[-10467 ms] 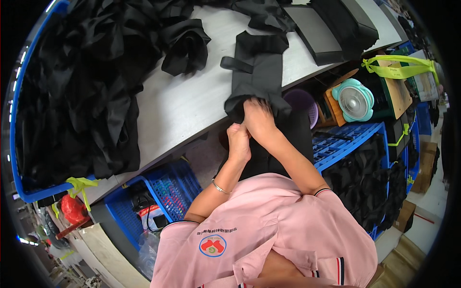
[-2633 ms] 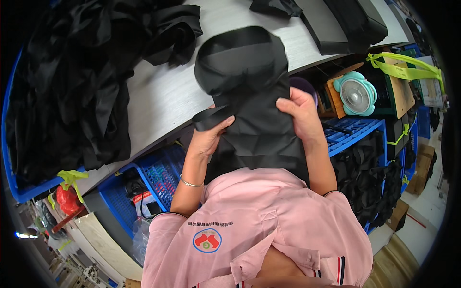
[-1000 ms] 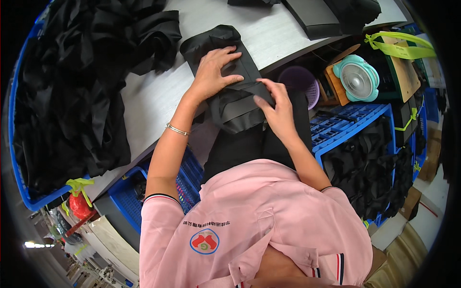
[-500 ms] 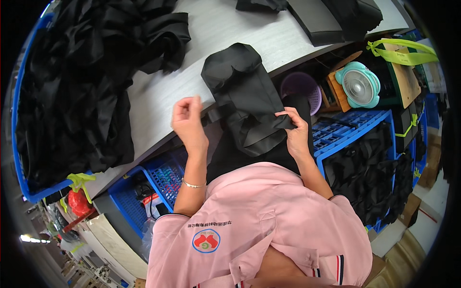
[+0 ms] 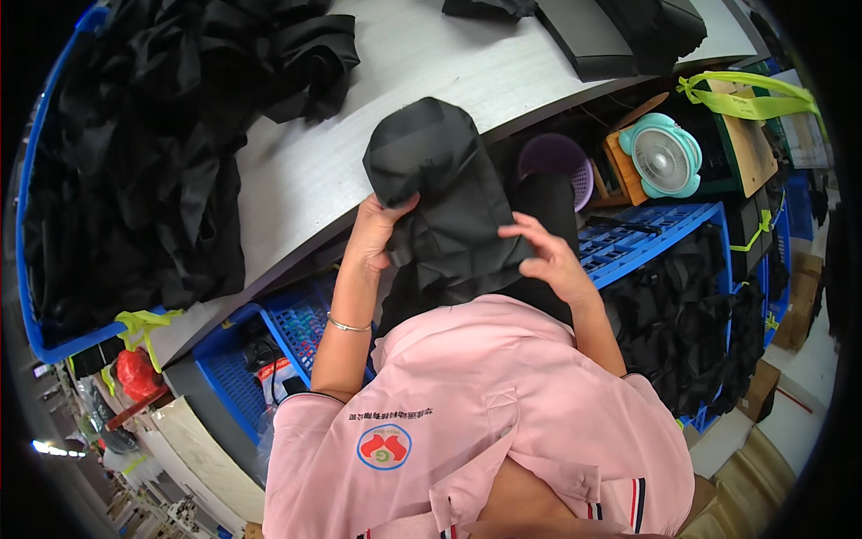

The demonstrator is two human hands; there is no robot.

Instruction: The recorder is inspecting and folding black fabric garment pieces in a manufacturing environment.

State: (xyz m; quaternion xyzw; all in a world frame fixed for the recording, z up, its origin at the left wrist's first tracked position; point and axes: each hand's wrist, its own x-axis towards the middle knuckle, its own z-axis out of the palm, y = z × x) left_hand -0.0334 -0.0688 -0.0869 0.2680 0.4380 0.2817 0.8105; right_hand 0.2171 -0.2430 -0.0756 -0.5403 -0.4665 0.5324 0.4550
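A black fabric garment piece [image 5: 449, 198] lies over my lap, its rounded far end resting on the edge of the grey table. My left hand [image 5: 377, 229] pinches the piece at its left side, thumb on top and the other fingers partly hidden beneath the cloth. At the right edge of the garment piece, my right hand [image 5: 552, 256] has its fingers apart and bent, with nothing seen between them.
A blue crate [image 5: 45, 328] heaped with black cloth [image 5: 135, 180] stands at left on the grey table [image 5: 296, 180]. Folded black pieces [image 5: 588, 40] lie at the far right. Below are a purple basket [image 5: 579, 180], a turquoise fan [image 5: 662, 154] and another blue crate [image 5: 660, 235] of black cloth.
My left hand has come down from above the table edge and taken hold of the garment piece. My right hand has let go of its right edge. The far end has shifted slightly nearer.
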